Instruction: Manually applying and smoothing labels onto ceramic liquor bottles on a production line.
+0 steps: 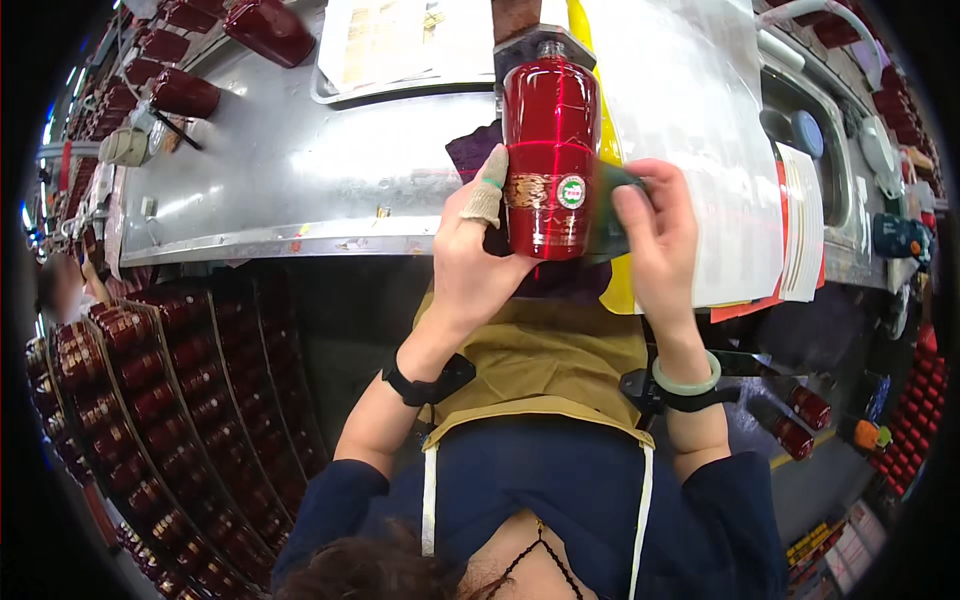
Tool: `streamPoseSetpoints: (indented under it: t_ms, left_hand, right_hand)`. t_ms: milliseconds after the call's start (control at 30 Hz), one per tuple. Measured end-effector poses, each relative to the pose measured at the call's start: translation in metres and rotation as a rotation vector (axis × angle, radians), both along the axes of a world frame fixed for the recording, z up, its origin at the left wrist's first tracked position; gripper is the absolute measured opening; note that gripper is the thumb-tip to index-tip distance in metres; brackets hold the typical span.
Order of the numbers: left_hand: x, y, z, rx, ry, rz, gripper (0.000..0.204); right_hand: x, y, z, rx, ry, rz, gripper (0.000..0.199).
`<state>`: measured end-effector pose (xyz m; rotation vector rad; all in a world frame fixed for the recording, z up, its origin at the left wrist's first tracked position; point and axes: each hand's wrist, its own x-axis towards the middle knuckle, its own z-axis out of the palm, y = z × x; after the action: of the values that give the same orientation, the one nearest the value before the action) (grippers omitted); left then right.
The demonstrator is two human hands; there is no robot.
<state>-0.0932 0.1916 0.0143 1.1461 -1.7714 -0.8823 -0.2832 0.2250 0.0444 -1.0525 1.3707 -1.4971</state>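
A glossy dark red glass bottle [553,110] with a clear threaded neck lies in front of me, neck away. Red light lines cross its side, and it bears a gold band and a round green-and-white sticker [571,191]. My left hand [474,245], with a cloth cover [484,203] on one finger, grips the bottle's lower left side. In my right hand [660,225], a dark green flat piece [612,210] is pinched against the bottle's right side; motion smears it, so its kind is unclear. Dark purple cloth [470,153] shows under the bottle.
White sheets [690,150] over a yellow edge cover the bench on the right, beside a stack of papers [800,225] and a sink [835,150]. A paper-lined tray [405,45] and red bottles [185,93] stand left. Racked red bottles [155,400] fill the lower left.
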Motion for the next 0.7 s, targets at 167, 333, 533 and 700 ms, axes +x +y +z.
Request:
streamPoseSetpoints:
  t_ms: [167, 333, 533, 700]
  left_hand:
    - [0.0, 0.004, 0.009, -0.229, -0.052, 0.005, 0.087]
    - [-0.003, 0.006, -0.007, -0.081, 0.038, 0.032, 0.091]
    - [-0.004, 0.008, 0.003, -0.068, 0.007, 0.047, 0.083]
    - [-0.008, 0.015, 0.004, -0.211, -0.016, 0.086, 0.086]
  right_hand:
    - [-0.025, -0.011, -0.004, -0.034, 0.49, -0.255, 0.027]
    - [-0.01, -0.002, 0.01, -0.557, 0.889, -0.067, 0.027]
    - [-0.007, 0.011, 0.031, -0.62, 0.933, 0.115, 0.027]
    - [-0.005, 0.009, 0.025, -0.667, 1.084, 0.105, 0.024]
